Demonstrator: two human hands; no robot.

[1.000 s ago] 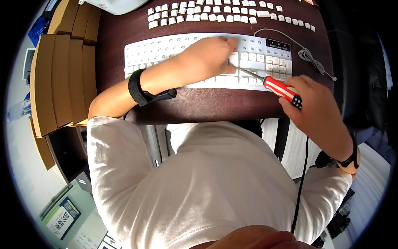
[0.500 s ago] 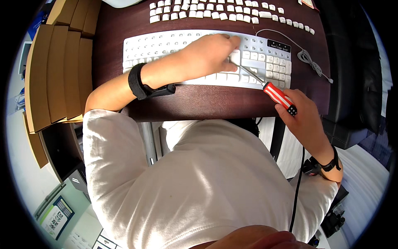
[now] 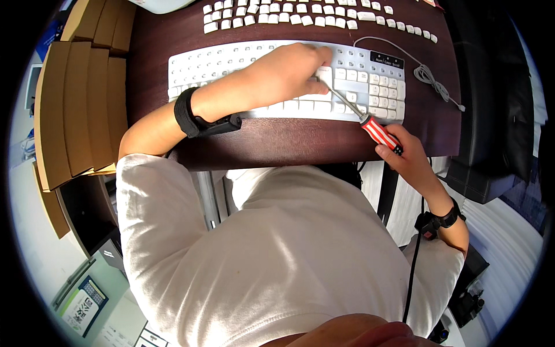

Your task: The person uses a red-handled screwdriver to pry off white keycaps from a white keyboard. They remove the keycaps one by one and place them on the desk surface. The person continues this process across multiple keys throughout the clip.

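A white keyboard [image 3: 352, 87] lies on the dark brown table, its upper rows and much of the left side without keycaps. My left hand [image 3: 289, 72] reaches across it, with thumb and forefinger closed on either side of a large white keycap [image 3: 325, 74] right of the middle. In my right hand [image 3: 411, 156] is a screwdriver [image 3: 379, 132] with a red-and-white striped handle and a star-dotted dark end. Its metal shaft slants up and left over the keys, and the tip meets the large keycap's lower edge near my left thumb. My left hand covers the keys beneath it.
Several loose white keycaps [image 3: 238, 23] stand in rows at the table's far side [image 3: 156, 29]. A coiled grey cable [image 3: 430, 81] lies right of the keyboard. Brown cardboard boxes [image 3: 81, 110] flank the table on the left, and a black padded seat [image 3: 485, 179] is on the right.
My right hand and the screwdriver have shifted slightly left, and the handle is lower along its slant. My left hand stays at the same keycap. The whole view has shifted a little.
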